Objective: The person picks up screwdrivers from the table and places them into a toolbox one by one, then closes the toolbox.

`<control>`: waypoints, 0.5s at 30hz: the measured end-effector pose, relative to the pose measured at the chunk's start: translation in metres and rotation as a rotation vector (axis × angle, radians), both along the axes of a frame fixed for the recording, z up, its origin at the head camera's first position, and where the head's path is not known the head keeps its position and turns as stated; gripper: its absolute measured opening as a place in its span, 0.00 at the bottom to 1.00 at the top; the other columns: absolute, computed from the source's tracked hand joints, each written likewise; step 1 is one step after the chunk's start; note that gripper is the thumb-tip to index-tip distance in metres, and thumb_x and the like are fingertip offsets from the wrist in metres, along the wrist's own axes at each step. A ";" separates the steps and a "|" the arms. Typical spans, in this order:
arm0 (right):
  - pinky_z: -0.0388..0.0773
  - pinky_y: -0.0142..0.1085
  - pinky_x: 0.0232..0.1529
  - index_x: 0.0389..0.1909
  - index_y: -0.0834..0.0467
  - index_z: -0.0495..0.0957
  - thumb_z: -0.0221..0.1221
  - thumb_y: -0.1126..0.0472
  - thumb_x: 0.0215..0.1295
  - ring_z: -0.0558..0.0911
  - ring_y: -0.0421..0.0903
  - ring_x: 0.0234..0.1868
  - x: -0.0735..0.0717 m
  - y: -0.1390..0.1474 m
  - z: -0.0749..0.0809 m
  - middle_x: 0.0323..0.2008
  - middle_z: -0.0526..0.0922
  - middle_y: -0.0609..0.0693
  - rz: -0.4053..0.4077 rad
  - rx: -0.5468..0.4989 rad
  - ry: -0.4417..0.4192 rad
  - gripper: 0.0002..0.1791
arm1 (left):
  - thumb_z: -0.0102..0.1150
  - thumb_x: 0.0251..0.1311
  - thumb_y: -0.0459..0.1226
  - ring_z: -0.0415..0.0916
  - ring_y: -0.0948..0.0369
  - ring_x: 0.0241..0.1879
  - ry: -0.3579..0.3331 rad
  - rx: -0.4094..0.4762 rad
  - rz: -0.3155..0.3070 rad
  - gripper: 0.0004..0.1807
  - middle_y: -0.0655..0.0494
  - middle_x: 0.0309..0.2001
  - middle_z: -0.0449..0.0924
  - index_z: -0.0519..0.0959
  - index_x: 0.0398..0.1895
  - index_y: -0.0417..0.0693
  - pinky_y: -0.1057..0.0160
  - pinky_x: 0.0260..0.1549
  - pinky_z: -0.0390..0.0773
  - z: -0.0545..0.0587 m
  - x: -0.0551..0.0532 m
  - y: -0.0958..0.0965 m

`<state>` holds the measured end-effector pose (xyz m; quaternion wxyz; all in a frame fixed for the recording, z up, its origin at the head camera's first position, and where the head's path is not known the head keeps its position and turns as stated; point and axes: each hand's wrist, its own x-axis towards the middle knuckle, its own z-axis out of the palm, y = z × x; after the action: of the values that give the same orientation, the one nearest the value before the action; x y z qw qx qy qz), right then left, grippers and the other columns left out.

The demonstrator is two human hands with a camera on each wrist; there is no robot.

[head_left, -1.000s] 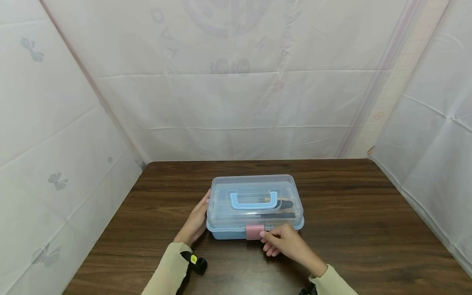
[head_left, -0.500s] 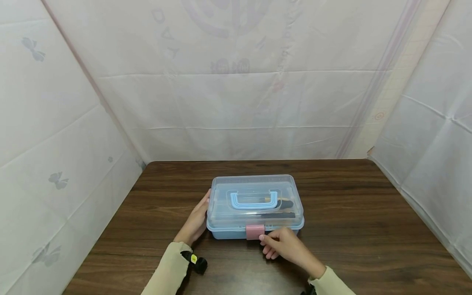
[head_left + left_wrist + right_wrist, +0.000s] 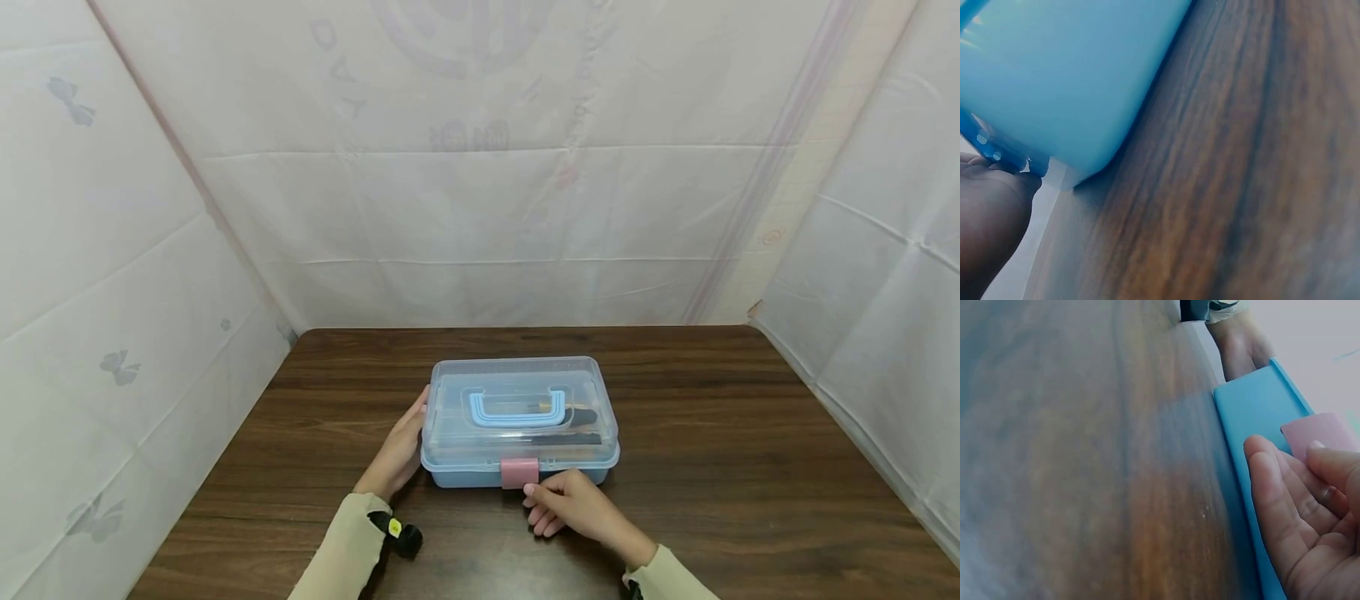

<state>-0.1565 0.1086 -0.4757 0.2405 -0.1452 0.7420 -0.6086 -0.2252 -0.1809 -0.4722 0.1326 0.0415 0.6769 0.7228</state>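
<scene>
A light blue plastic storage box sits on the table with its clear lid down and its blue carry handle folded flat. Dark and tan items show blurrily through the lid. My left hand lies along the box's left side, fingers extended; the left wrist view catches part of that hand at the box's rim. At the front, a pink latch hangs over the rim. My right hand has its thumb tip at the latch's lower right edge, with the fingers curled just beneath it.
The dark wood-grain table extends around the box on every side. Pale printed sheeting hangs behind the table, with more along the left and right. A black strap with a small camera is on my left wrist.
My right hand has slid slightly left and down, its thumb going from the latch's right side to its lower corner. The left hand and the box have stayed in place.
</scene>
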 end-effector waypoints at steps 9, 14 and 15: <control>0.85 0.36 0.30 0.38 0.76 0.80 0.53 0.56 0.71 0.85 0.42 0.26 0.000 0.000 0.000 0.28 0.86 0.61 0.013 -0.067 -0.016 0.22 | 0.30 0.76 0.50 0.28 0.55 0.77 0.017 0.005 -0.018 0.31 0.58 0.78 0.34 0.40 0.78 0.58 0.46 0.73 0.37 -0.001 0.000 -0.001; 0.85 0.36 0.32 0.41 0.77 0.79 0.51 0.58 0.72 0.85 0.41 0.28 -0.001 -0.003 -0.001 0.30 0.85 0.62 -0.024 -0.081 -0.021 0.21 | 0.30 0.76 0.49 0.29 0.55 0.77 0.033 -0.003 -0.028 0.31 0.58 0.78 0.35 0.40 0.78 0.57 0.46 0.73 0.37 -0.003 0.000 -0.003; 0.85 0.36 0.31 0.41 0.77 0.79 0.51 0.59 0.72 0.85 0.42 0.27 -0.001 -0.003 -0.001 0.29 0.85 0.62 -0.031 -0.079 -0.018 0.21 | 0.30 0.76 0.50 0.29 0.55 0.77 0.034 -0.004 -0.029 0.32 0.57 0.78 0.35 0.40 0.78 0.57 0.46 0.73 0.37 -0.003 0.000 -0.003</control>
<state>-0.1570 0.1051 -0.4769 0.2319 -0.1376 0.7174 -0.6424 -0.2251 -0.1837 -0.4752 0.1317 0.0632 0.6800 0.7185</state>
